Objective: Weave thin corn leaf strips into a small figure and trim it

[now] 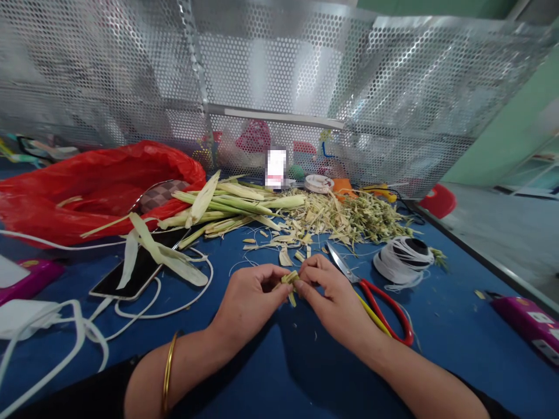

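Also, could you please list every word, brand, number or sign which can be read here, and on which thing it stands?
No text can be read with certainty.
Purple object at the right edge: white markings, too blurred to read.
Bright upright rectangle at the back: pixelated, unreadable.

No full word or number can be read; the purple item [526, 319] at the right of the worktop [458, 326] carries bold white characters, one shaped like a B, the others too blurred to tell, while the small lit screen [276, 166] at the back is pixelated beyond reading
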Motion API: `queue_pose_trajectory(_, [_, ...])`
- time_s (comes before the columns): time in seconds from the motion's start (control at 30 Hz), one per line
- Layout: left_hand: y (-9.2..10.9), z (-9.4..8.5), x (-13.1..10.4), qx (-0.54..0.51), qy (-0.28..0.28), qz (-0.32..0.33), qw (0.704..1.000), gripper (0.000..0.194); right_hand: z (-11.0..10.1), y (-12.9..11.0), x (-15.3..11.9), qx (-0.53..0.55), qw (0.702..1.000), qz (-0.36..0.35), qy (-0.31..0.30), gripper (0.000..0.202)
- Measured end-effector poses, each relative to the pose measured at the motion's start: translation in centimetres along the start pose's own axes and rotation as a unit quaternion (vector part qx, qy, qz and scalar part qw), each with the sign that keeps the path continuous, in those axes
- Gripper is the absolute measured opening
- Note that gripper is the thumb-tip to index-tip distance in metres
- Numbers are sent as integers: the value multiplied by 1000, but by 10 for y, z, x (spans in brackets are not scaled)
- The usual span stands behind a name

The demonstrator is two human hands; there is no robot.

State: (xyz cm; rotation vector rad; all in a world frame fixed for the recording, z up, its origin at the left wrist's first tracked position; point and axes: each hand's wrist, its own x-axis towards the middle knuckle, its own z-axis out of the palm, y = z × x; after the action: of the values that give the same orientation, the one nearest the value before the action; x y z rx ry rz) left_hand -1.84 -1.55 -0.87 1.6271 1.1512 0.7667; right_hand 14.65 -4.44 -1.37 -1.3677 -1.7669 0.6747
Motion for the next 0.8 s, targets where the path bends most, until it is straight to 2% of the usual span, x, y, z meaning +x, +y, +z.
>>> queue_pose_trajectory(0.2, [-2,0,-4,126,26,75,989,20,0,-1,-1,-22,1000,13,0,29])
queue_pose_trajectory(0.3, [-2,1,-5,166,38,80,982,22,0,-3,-1,-19,999,27,-3,30])
queue_pose_trajectory(0.47, [-1,1,-4,158,21,70,985,15,1,-3,0,-7,999,44,-8,31])
queue_pose_trajectory(0.67, [1,-1,-4,147,7,53,988,8,1,0,-1,8,1000,23,0,28])
queue_pose_trajectory(0.8, [1,-1,-4,137,4,48,989,14,-1,0,1,22,999,29,-5,26])
